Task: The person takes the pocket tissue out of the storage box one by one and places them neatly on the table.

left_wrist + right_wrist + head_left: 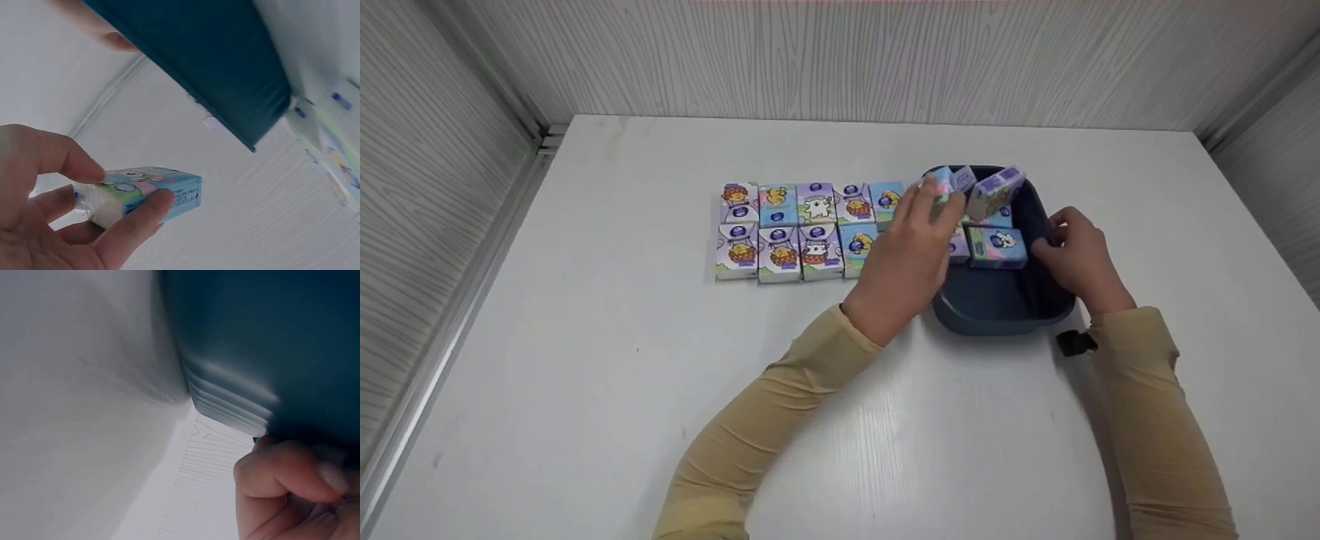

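My left hand (907, 259) pinches a small tissue pack (149, 191) with a blue and pink printed wrapper, thumb on one face and fingers on the other. In the head view this hand is over the left rim of a dark blue plastic bin (986, 300) and covers part of it. On the bin's right side my right hand (1080, 259) grips the rim, thumb toward the inside. Inside the bin, a blue tissue pack (997, 249) lies flat, while a purple one (997, 191) leans near the far end; others are partly hidden by my left hand.
Left of the bin, several tissue packs (799, 251) lie side by side in two rows on the white table (585, 360). A wood-grain panel (840, 60) stands along the back edge, with another panel (427, 150) at the left.
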Action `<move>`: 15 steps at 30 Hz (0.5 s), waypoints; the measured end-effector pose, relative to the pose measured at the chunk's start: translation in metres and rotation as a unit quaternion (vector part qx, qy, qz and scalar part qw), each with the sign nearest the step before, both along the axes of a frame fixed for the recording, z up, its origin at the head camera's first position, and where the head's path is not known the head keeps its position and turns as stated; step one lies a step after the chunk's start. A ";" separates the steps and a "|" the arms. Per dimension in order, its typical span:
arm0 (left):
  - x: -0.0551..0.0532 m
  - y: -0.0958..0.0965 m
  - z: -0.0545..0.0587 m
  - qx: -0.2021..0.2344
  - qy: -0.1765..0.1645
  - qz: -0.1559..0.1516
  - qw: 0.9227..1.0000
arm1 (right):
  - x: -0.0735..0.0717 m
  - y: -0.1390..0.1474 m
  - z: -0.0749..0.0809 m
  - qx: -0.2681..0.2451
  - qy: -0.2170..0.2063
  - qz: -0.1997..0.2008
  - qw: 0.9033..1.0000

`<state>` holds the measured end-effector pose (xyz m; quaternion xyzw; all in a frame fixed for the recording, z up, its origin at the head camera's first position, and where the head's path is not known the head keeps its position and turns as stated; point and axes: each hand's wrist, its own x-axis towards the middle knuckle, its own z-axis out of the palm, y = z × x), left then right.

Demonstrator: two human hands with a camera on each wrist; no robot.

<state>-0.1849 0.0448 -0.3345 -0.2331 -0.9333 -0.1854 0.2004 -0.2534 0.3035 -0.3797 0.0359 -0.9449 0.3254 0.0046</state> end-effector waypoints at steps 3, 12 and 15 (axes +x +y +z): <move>-0.002 -0.005 -0.003 -0.020 -0.026 0.007 0.999 | 0.000 0.002 0.000 0.002 0.003 -0.001 1.000; -0.001 -0.004 -0.007 -0.067 -0.083 0.035 0.994 | 0.000 0.001 0.001 -0.001 -0.008 -0.001 1.000; 0.001 0.001 -0.010 -0.089 -0.082 0.052 0.991 | 0.000 0.003 0.002 0.002 -0.008 -0.002 1.000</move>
